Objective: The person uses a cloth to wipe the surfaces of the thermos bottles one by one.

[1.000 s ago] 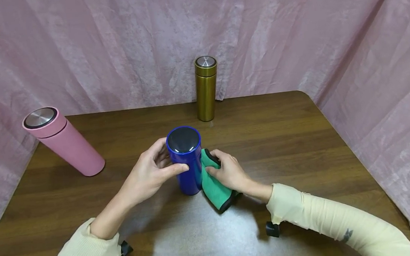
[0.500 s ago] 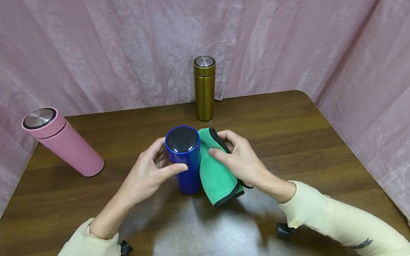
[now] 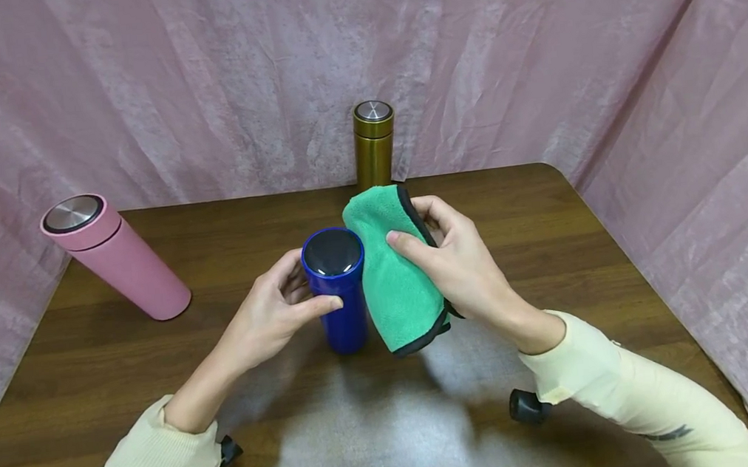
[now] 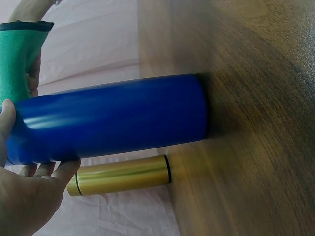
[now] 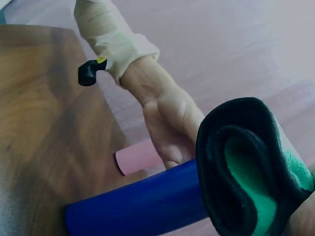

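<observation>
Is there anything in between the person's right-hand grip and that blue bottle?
Yes: the green cloth held in the right-hand grip stands between it and the blue bottle. Nothing visible blocks the left-hand grip, which holds the bottle directly.

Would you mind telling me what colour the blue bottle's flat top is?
The flat top is black; it shows best in the head view.

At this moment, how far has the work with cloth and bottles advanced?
Done: the blue bottle stands upright, held by the left fingers. In hand: the right fingers hold the green cloth beside it, probably for wiping. Remaining: perhaps this wiping, then the pink bottle and gold bottle, neither in hand.
</observation>
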`<state>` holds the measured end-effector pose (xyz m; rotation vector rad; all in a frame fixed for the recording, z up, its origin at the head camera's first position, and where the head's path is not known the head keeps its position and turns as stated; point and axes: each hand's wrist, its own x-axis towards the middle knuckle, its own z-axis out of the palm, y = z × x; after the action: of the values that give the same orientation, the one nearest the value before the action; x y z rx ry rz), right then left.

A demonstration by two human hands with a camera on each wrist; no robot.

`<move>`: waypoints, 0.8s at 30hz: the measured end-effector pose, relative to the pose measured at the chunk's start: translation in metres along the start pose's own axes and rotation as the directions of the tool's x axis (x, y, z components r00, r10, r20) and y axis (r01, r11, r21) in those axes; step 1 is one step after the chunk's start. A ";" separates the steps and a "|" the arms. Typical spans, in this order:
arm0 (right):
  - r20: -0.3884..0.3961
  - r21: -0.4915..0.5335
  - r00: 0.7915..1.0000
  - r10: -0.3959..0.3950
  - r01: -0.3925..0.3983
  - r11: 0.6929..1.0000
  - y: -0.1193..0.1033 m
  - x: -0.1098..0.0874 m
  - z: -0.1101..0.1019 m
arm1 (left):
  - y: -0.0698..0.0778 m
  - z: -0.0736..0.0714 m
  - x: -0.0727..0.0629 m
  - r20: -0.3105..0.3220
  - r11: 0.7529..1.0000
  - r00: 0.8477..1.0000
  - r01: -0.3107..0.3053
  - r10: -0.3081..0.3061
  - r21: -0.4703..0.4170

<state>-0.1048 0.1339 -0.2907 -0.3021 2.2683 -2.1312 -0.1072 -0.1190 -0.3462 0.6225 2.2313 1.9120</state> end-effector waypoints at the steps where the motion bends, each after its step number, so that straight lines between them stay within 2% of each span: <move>1: 0.004 -0.001 1.000 -0.008 0.008 1.000 0.002 0.001 0.000 | 0.000 0.000 0.000 0.001 1.000 1.000 0.001 -0.001 -0.002; 8: 0.038 -0.106 0.998 -0.042 0.046 0.993 0.029 0.010 0.003 | 0.001 0.000 0.000 -0.003 1.000 1.000 -0.001 0.000 -0.021; 15: 0.068 -0.183 0.998 -0.007 0.019 0.983 0.057 0.012 0.008 | 0.001 0.000 0.000 -0.001 1.000 1.000 0.002 -0.002 -0.017; 24: 0.112 -0.262 0.994 0.006 0.023 0.965 0.088 0.012 0.011 | 0.000 0.001 0.000 -0.009 1.000 1.000 0.007 -0.007 0.001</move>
<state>-0.1269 0.1253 -0.3776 -0.4244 2.4863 -1.7633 -0.1068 -0.1178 -0.3461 0.6067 2.2365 1.9140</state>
